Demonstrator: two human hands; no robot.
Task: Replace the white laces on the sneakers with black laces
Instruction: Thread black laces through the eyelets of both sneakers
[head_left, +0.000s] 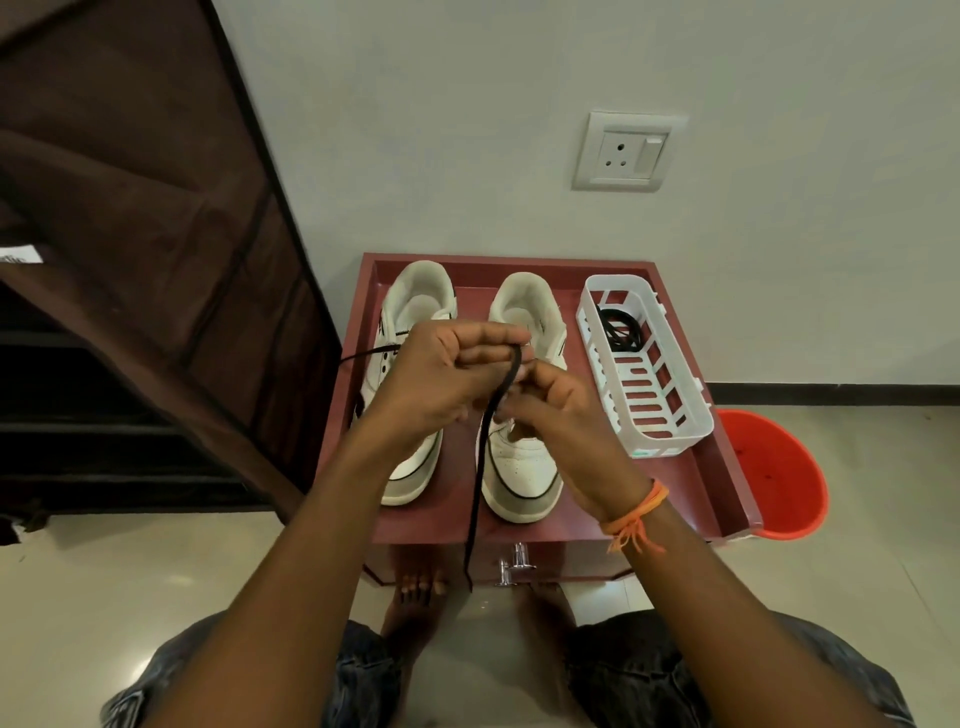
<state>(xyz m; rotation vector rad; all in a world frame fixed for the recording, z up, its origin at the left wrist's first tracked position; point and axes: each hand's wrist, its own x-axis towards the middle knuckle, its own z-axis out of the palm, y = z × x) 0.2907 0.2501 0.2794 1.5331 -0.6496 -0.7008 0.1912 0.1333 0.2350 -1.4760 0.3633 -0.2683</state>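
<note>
Against the wall, a low red cabinet (457, 525) with a raised rim round its top, carrying everything that matters. Toward its left edge, the left sneaker (415, 291), heel to the back rim and toe to the front; just beside it toward the middle, the right sneaker (524, 467), likewise turned. Along the right edge, a white slotted basket (670, 415), with a coiled black lace (618, 330) lying in its back end. Beyond the cabinet's right side, on the floor, an orange bucket (779, 467). Above the shoes, near the middle of the top, both hands close together: left hand (436, 379) with fingers curled round the working black lace (480, 457), right hand (550, 400) pinching the same lace just beside it, fingertips together on it. From that grip, one length hanging down past the front edge; another running left across the left sneaker's eyelets and off past the left edge. No white lace to be made out on either shoe. Judged as mid-threading of the left sneaker with black, the right one not yet started. Next move likely: feed the held end into the next open eyelet, pull slack through evenly, keep the lace flat and untwisted. Exact eyelet hidden behind the hands, so cannot tell which.
</note>
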